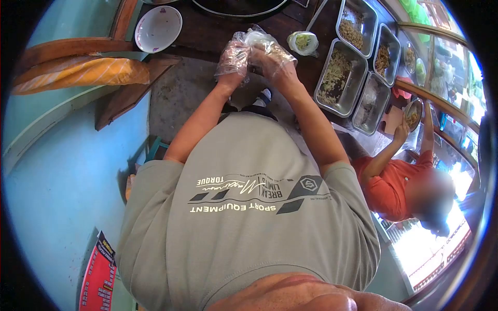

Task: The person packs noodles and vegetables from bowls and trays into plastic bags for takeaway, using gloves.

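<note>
Both hands wear clear plastic gloves and are close together at the dark table's front edge. My left hand (233, 58) is closed, its fingertips at the left side of a small white plastic bundle (255, 38). From the right, my right hand (275, 56) wraps round the same bundle; glare and crumpled film blur its fingers and hide what is inside. Just right of my hands, an open clear plastic bag (303, 43) with pale green shreds stands on the table (207, 51).
A white bowl (158, 29) sits at the upper left, and a large round pan (239, 7) at the top. Metal trays (338, 108) of shredded food stand at the right. Beyond them a person in red (386, 181) holds a bowl (413, 115). An orange cloth (88, 72) hangs at left.
</note>
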`<state>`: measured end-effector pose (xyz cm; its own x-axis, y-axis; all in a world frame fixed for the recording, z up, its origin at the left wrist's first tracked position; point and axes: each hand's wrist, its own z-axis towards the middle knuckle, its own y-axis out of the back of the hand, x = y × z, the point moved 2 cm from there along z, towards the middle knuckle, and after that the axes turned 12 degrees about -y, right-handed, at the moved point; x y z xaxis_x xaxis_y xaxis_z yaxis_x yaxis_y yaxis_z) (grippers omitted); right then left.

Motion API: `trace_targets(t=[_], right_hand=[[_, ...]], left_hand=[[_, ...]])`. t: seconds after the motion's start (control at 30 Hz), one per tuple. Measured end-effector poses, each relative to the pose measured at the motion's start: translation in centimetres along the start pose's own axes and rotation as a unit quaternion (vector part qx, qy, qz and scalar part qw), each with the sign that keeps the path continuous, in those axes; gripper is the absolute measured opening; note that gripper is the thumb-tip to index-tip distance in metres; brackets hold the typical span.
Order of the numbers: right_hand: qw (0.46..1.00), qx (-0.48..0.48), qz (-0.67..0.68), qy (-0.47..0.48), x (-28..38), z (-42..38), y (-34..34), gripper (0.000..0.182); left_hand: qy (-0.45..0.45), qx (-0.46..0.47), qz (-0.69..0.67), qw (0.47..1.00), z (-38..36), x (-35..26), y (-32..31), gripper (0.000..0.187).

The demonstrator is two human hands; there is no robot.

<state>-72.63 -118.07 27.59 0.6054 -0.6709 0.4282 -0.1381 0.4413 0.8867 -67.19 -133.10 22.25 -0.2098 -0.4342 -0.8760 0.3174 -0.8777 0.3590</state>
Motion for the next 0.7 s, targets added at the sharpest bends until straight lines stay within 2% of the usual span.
trace_targets(t=[0.1, 0.2, 0.27, 0.3, 0.43, 0.47, 0.53, 0.57, 0.6, 0.7], right_hand=[[0.996, 0.063, -0.042, -0.039, 0.0, 0.0, -0.1, 0.026], [0.983, -0.017, 0.17, -0.067, -0.7, 0.1, 1.1, 0.031], [0.923, 0.006, 0.324, -0.21, -1.6, -0.4, 1.5, 0.029], [0.875, 0.017, 0.395, -0.28, -1.9, -0.7, 1.6, 0.028], [0.794, 0.032, 0.5, -0.345, -3.4, -0.8, 1.3, 0.023], [0.844, 0.007, 0.402, -0.355, -4.3, -0.4, 0.1, 0.027], [0.948, -0.074, 0.205, -0.232, -3.8, 0.3, -0.3, 0.027], [0.975, -0.113, 0.099, -0.165, -2.5, 1.0, 0.2, 0.027], [0.969, -0.037, 0.045, -0.238, -1.5, 1.2, 0.4, 0.031], [0.965, 0.038, -0.012, -0.26, -1.7, 1.8, -0.9, 0.028]], left_hand=[[0.078, -0.006, -0.07, 0.994, -0.2, 0.3, 0.2, 0.018], [0.15, -0.042, -0.195, 0.968, -0.2, 0.7, 0.2, 0.019], [0.191, -0.074, -0.294, 0.934, -0.1, 0.9, 0.2, 0.019], [0.187, -0.075, -0.297, 0.933, -0.2, 0.9, 0.2, 0.019], [0.2, -0.063, -0.3, 0.931, -0.2, 1.1, 0.2, 0.022], [0.212, -0.059, -0.297, 0.929, -0.3, 1.1, 0.3, 0.022], [0.236, -0.067, -0.292, 0.924, -0.2, 0.9, 0.3, 0.022], [0.248, -0.07, -0.29, 0.922, -0.1, 0.8, 0.2, 0.022], [0.241, -0.069, -0.302, 0.92, -0.2, 0.9, 0.2, 0.02], [0.211, -0.065, -0.315, 0.923, -0.3, 0.6, 0.6, 0.018]])
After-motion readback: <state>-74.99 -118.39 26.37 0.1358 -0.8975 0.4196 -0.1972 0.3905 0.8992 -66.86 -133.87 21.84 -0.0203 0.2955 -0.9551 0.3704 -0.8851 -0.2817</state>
